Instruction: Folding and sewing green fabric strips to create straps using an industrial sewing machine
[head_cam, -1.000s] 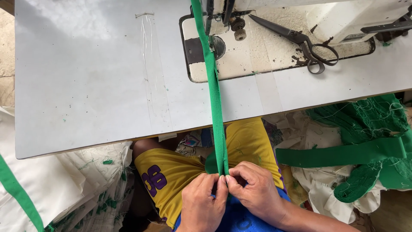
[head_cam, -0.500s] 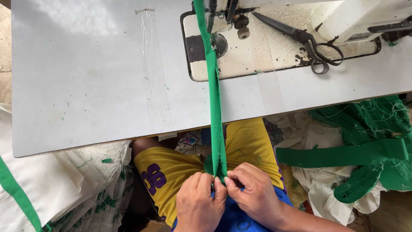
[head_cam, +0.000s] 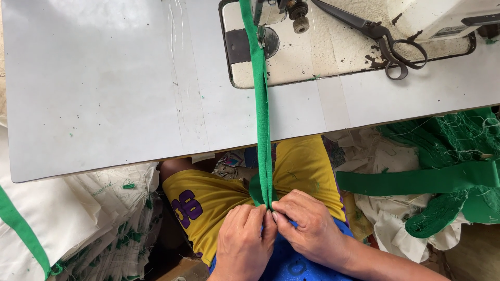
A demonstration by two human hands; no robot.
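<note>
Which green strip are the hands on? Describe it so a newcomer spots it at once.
Start at the grey table with the sewing machine at its far edge. The strip runs straight from the machine, over the table's near edge, down to the left hand and right hand, which pinch its end. It alone is taut and folded; the other green bands lie loose at the sides.

Left hand (head_cam: pixel 244 244), right hand (head_cam: pixel 312 229) — fingertips pinched together.

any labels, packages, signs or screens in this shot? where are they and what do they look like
No packages, signs or screens.
Purple printed marking: on the yellow shorts, on the thigh under the table edge, left of the hands pinching the green fabric strip.
Small dark plate: top right on the white sewing machine, narrow, rectangular.
</note>
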